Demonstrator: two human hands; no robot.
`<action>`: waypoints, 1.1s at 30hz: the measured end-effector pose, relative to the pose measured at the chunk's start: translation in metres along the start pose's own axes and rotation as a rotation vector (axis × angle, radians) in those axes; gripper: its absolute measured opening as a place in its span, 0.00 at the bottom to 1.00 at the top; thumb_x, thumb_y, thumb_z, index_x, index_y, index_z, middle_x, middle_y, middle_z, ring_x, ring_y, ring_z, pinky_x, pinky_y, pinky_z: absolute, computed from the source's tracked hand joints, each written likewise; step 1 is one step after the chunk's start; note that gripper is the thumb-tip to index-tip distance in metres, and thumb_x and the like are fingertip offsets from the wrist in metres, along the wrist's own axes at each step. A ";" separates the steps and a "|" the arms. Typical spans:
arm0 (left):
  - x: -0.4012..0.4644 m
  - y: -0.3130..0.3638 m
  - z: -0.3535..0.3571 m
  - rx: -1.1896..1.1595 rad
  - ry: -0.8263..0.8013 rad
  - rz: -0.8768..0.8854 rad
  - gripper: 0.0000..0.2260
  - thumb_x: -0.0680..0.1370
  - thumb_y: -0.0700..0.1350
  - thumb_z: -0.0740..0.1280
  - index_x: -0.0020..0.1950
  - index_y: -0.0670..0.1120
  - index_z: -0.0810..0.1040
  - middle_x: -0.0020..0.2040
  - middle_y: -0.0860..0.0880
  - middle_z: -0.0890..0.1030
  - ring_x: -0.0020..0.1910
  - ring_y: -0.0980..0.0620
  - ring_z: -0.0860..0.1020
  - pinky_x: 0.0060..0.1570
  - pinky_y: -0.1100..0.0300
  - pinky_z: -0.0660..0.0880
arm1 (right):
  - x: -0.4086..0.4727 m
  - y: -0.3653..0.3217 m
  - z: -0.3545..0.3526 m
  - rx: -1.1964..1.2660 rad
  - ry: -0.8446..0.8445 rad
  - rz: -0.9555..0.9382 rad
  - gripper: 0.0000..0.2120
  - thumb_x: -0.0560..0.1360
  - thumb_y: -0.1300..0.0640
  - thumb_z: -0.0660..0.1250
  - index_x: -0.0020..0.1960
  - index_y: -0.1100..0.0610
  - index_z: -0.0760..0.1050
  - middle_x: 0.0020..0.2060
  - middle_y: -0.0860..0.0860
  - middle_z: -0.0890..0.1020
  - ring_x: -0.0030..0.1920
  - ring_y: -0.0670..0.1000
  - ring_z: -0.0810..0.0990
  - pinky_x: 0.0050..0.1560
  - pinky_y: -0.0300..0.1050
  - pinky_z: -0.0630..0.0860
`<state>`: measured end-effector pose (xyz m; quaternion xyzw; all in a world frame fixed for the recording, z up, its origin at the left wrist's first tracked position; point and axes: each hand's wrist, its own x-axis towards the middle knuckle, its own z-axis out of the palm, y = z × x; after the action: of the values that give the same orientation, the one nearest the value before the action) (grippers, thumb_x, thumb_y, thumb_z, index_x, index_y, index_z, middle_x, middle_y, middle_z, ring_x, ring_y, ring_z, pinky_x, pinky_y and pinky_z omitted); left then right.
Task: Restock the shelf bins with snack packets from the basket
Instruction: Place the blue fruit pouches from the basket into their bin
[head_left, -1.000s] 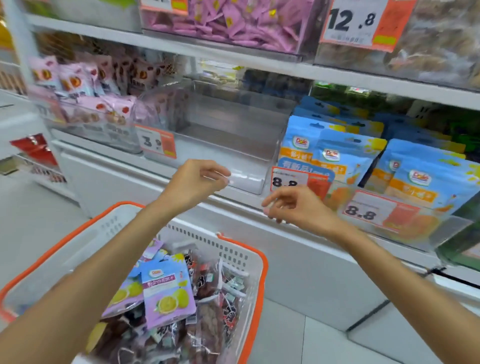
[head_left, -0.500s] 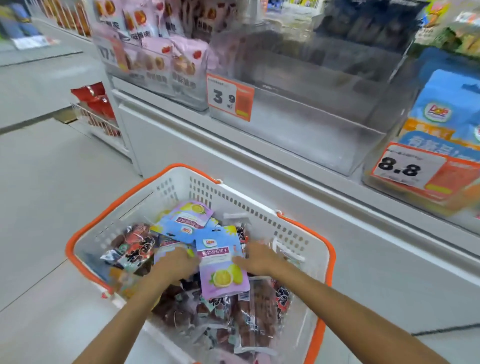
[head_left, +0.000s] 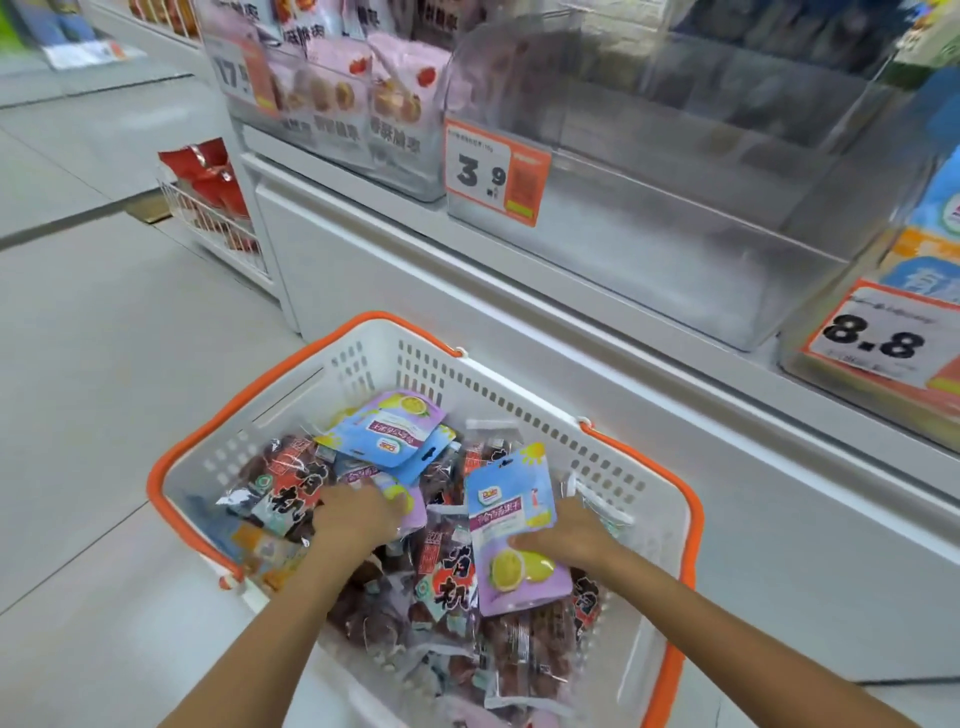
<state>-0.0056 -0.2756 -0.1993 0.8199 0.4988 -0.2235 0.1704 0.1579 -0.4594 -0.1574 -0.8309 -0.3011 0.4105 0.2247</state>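
Observation:
A white basket (head_left: 519, 410) with an orange rim stands on the floor below the shelf, full of snack packets. My right hand (head_left: 571, 535) holds a purple and blue lemon packet (head_left: 511, 530) by its right edge, thumb on its front, tilting it upright. My left hand (head_left: 358, 514) lies on another purple packet (head_left: 410, 512) among dark red date packets (head_left: 447, 577), fingers bent over it. A further blue and purple packet (head_left: 395, 431) lies at the back of the basket. Above, a clear shelf bin (head_left: 675, 218) with a 3.9 price tag (head_left: 496, 174) holds nothing.
Left of the clear bin stands a bin of pink packets (head_left: 358, 98). A bin with an 8.8 tag (head_left: 878, 340) and blue packets is at the right edge. A low wire rack with red packets (head_left: 208, 192) sits on the grey floor at the shelf's left end.
Both hands came down from the shelf edge into the basket. My right hand has taken hold of the lemon packet and tipped it up; my left hand has shifted slightly over the packets.

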 end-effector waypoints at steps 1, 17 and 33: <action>0.001 0.007 0.006 0.008 -0.038 0.027 0.32 0.78 0.64 0.51 0.75 0.44 0.59 0.72 0.38 0.66 0.70 0.38 0.64 0.68 0.49 0.63 | -0.002 0.002 -0.003 0.029 0.026 0.012 0.16 0.72 0.57 0.72 0.59 0.54 0.79 0.58 0.53 0.81 0.57 0.52 0.79 0.58 0.46 0.74; -0.039 0.045 0.028 -1.001 0.051 0.058 0.13 0.68 0.45 0.78 0.46 0.44 0.77 0.46 0.45 0.82 0.46 0.45 0.79 0.48 0.53 0.76 | -0.073 0.024 -0.064 0.371 0.126 -0.086 0.08 0.76 0.53 0.68 0.54 0.52 0.80 0.50 0.48 0.85 0.49 0.48 0.84 0.56 0.47 0.79; -0.214 0.201 -0.168 -1.394 0.140 1.034 0.09 0.79 0.38 0.63 0.45 0.50 0.79 0.34 0.63 0.82 0.36 0.70 0.78 0.39 0.77 0.72 | -0.258 0.008 -0.221 0.445 0.965 -0.533 0.04 0.74 0.61 0.68 0.44 0.52 0.77 0.32 0.36 0.82 0.35 0.33 0.79 0.38 0.26 0.72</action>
<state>0.1214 -0.4391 0.0683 0.6641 0.0964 0.2892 0.6827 0.2173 -0.6699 0.1030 -0.7522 -0.2698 -0.0310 0.6003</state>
